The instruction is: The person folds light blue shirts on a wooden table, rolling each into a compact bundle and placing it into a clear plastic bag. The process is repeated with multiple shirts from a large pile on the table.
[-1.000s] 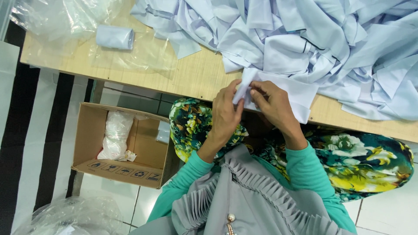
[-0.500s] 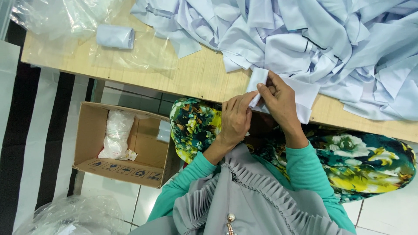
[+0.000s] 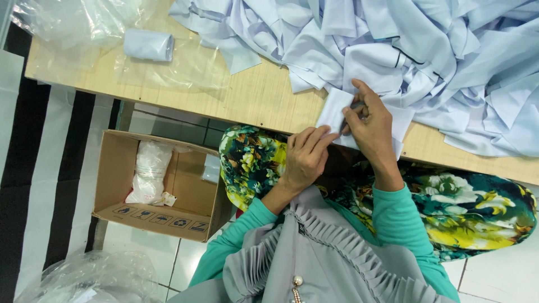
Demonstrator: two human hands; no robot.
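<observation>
I sit at a wooden table (image 3: 247, 95) heaped with pale blue garments (image 3: 426, 50). My right hand (image 3: 371, 124) pinches a small white folded cloth piece (image 3: 333, 111) at the table's near edge, and something small and dark shows between its fingertips. Just below and to the left, my left hand (image 3: 306, 156) has its fingertips on the lower edge of the same piece. The cloth's right part is hidden under my right hand. Both sleeves are teal, and a floral fabric covers my lap.
A rolled pale blue cloth (image 3: 149, 45) lies on clear plastic sheeting (image 3: 84, 22) at the table's left end. An open cardboard box (image 3: 120, 185) on the tiled floor holds a plastic-wrapped white bundle (image 3: 149, 177). Crumpled clear plastic (image 3: 84, 278) lies at the bottom left.
The cloth piece, held up between both hands a second ago, now lies lower by the table edge. My left hand has slid down and left while my right hand stays on the cloth.
</observation>
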